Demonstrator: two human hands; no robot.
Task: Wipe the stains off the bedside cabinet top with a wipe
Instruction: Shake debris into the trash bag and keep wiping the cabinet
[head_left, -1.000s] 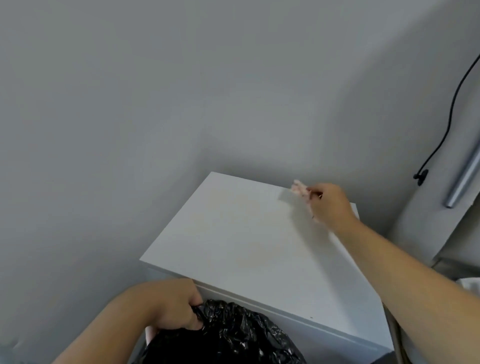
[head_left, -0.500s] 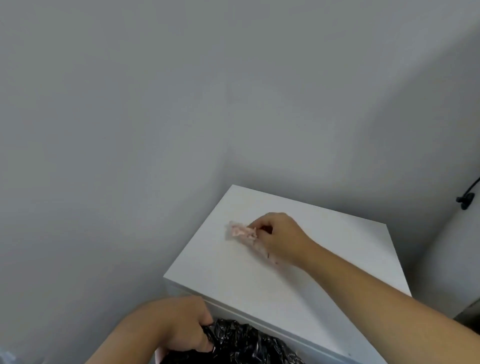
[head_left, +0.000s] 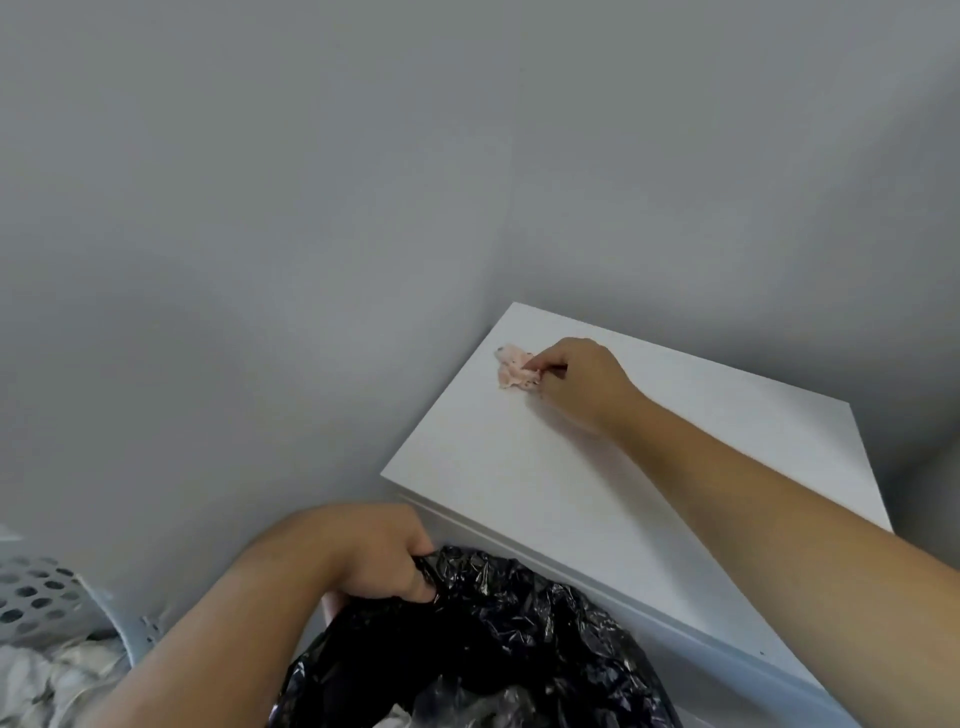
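Note:
The white bedside cabinet top (head_left: 519, 488) fills the right half of the view, set against a grey wall. My right hand (head_left: 582, 384) rests on it near the far left corner and pinches a crumpled pinkish wipe (head_left: 511, 368) with dark specks, pressed onto the surface. My left hand (head_left: 374, 556) is below the cabinet's front edge, closed on the rim of a black plastic bin bag (head_left: 498, 639). No clear stains show on the bare top from here.
A white perforated basket (head_left: 36, 603) with pale cloth in it stands at the lower left. The grey wall (head_left: 311, 260) meets the cabinet's back and left sides. The bin bag sits right against the cabinet front.
My right hand has swept the wipe from the far right corner across the top to the far left corner. The view has shifted left. My left hand keeps hold of the bag.

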